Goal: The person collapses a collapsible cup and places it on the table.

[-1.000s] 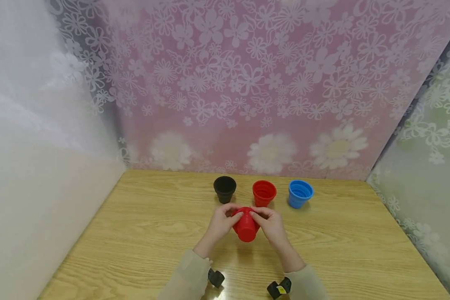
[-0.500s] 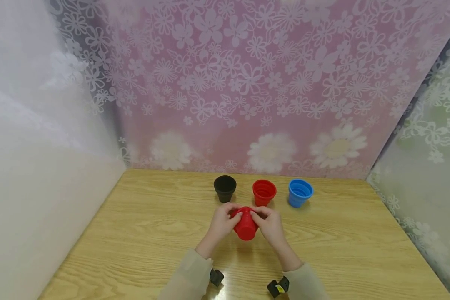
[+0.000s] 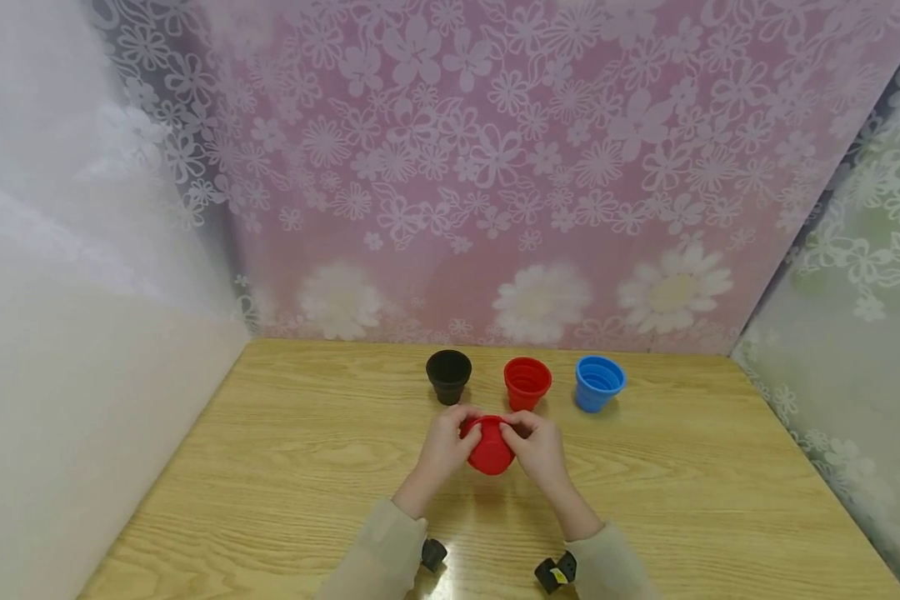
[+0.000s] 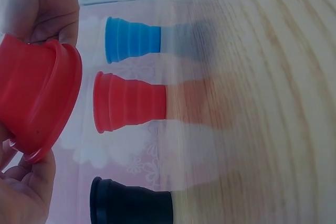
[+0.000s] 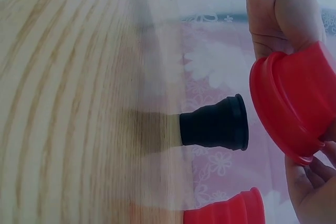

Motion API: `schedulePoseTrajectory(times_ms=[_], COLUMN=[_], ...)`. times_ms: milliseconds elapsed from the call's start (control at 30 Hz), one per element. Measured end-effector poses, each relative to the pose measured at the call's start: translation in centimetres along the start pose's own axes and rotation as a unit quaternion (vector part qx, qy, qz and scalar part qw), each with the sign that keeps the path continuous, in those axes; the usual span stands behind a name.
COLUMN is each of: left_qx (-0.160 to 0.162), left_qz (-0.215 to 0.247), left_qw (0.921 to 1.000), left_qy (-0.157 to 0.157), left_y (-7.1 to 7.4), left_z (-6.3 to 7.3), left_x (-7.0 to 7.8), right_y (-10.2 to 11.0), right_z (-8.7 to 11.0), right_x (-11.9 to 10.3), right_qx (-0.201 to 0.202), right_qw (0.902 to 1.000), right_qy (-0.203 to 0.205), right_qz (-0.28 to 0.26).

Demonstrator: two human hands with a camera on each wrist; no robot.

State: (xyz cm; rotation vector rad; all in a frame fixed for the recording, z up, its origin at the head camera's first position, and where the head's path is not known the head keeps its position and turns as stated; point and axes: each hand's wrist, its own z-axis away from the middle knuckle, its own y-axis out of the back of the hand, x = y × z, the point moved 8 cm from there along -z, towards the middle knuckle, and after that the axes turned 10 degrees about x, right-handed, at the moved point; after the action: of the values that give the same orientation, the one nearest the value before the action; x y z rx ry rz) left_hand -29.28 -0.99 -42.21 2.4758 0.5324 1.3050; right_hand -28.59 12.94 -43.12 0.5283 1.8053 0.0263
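A red collapsible cup (image 3: 491, 454) is held off the table between both hands, tilted with its base toward me. My left hand (image 3: 444, 442) pinches its rim on the left, thumb on the outer wall. On the opposite side my right hand (image 3: 537, 448) pinches the rim the same way. In the left wrist view the held cup (image 4: 37, 93) looks squat, with a thick flared rim. The right wrist view shows that cup (image 5: 296, 98) from the other side, both hands at its edge.
Behind the hands stand a black cup (image 3: 448, 377), a second red cup (image 3: 527, 383) and a blue cup (image 3: 599, 383), upright in a row on the wooden table (image 3: 307, 433). A pink floral backdrop (image 3: 457, 167) rises behind the table's far edge.
The held red cup has become shorter, its base sinking in toward the rim. Both hands keep their grip and stay nearly in place.
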Motion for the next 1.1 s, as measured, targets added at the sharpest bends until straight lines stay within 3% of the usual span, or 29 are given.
schedulePoseTrajectory(times_ms=[133,200,300,467,633,733,867,1000,1100], left_qx=[0.001,-0.003,-0.022,-0.073,-0.098,-0.084,-0.06,-0.05,-0.049], left_qz=[0.024,0.055,0.125,0.215,0.285,0.309,0.332,0.347,0.351], left_qw=[0.9996,0.998,0.9896,0.9631,0.9284,0.9148,0.905,0.9013,0.9003], left_qy=[0.014,0.029,0.069,0.145,0.218,0.245,0.26,0.254,0.253], left_y=[0.1,0.0,0.1,0.3,-0.7,-1.2,-1.2,-0.8,-0.6], left_z=[0.0,0.0,0.0,0.3,0.7,0.8,0.8,0.9,0.9], left_x=[-0.2,-0.5,-0.5,0.0,-1.6,-2.9,-3.4,-3.2,-3.0], right_y=[0.1,0.2,0.2,0.3,-0.2,-0.9,-1.5,-1.9,-2.1], right_z=[0.0,0.0,-0.1,-0.2,-0.1,0.0,0.3,0.6,0.7], right_x=[-0.3,-0.3,-0.2,0.3,0.7,1.1,1.3,0.8,0.6], right_qx=[0.001,-0.001,-0.004,0.001,-0.021,-0.052,-0.087,-0.127,-0.155], right_qw=[1.0,0.9999,0.9996,0.9992,0.9958,0.9834,0.955,0.9372,0.935], right_qy=[0.004,-0.002,-0.007,-0.026,-0.054,-0.101,-0.162,-0.172,-0.165], right_qz=[-0.008,-0.016,-0.027,-0.032,-0.071,-0.141,-0.233,-0.276,-0.273])
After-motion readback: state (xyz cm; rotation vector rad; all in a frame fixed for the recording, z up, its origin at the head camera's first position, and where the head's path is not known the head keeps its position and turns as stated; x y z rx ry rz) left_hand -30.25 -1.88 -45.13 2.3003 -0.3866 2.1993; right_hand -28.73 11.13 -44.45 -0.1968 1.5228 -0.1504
